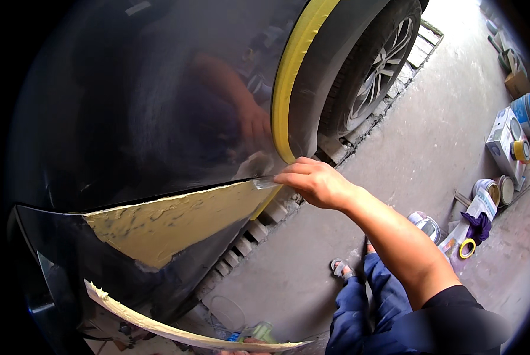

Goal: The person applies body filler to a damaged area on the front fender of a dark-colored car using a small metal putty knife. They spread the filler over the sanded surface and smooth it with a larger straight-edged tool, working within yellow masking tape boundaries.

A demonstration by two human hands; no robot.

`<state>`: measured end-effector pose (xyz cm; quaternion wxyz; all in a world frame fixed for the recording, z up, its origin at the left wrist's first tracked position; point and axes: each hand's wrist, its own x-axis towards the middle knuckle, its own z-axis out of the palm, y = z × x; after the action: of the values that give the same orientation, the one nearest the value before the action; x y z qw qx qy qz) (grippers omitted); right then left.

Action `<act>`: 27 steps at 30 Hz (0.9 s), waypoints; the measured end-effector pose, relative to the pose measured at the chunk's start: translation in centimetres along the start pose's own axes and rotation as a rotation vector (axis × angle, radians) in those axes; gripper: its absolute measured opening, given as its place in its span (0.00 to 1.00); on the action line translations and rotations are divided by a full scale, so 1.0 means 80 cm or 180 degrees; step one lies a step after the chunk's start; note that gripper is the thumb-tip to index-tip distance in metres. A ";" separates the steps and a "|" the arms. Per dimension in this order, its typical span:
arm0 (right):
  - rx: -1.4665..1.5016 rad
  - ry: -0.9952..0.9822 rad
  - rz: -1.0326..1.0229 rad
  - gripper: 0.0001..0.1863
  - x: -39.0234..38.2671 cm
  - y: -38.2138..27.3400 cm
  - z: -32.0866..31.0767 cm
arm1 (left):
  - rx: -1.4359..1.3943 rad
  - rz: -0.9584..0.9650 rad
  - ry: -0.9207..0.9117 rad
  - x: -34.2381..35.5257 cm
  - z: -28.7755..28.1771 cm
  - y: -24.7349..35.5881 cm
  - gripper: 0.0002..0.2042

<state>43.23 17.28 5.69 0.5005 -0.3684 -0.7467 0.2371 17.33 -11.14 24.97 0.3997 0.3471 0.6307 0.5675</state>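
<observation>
My right hand (317, 183) reaches across to the dark car body (140, 106), its fingers closed on a small thin putty spreader (265, 184). The spreader's blade touches the right end of a cream filler patch (170, 219) on the lower panel, just beneath a panel gap. The patch looks uneven, with dark spots showing through. At the bottom edge, my left hand (250, 348) is mostly cut off. It grips a long thin board (176, 332), seen nearly edge-on, with cream filler smeared along it and a lump at its far left end.
Yellow masking tape (283, 89) lines the wheel arch beside the tyre (365, 77). A slotted floor drain (241, 245) runs under the car. At right stand paint cans (489, 190), a white box (505, 142), a tape roll (467, 248) and a purple cloth (477, 228).
</observation>
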 end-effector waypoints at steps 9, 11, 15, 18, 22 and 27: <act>-0.0023 0.0211 0.0240 0.19 -0.035 0.021 0.029 | 0.0394 0.0112 0.0151 0.007 0.011 0.003 0.25; -0.0146 0.0154 0.0393 0.18 -0.045 0.027 0.034 | 0.0375 0.0111 0.0156 0.006 0.006 0.000 0.25; -0.0308 -0.0086 0.0930 0.18 -0.090 0.034 0.037 | 0.0581 0.0195 0.0152 0.004 0.010 0.002 0.25; -0.0080 -0.0262 0.1494 0.20 -0.123 -0.005 0.020 | 0.0774 0.0225 0.0108 0.003 0.016 0.007 0.26; 0.0640 -0.0049 0.1478 0.27 -0.150 -0.099 -0.017 | 0.0971 0.0131 0.0085 0.002 0.023 0.012 0.28; 0.2923 0.0400 0.1016 0.26 -0.145 -0.240 -0.060 | 0.0213 0.0376 -0.0314 0.019 0.095 0.007 0.21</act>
<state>44.31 -3.73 14.77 0.6128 -0.2331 -0.4676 0.5929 23.50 -6.36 25.08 0.3843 0.4243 0.6073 0.5509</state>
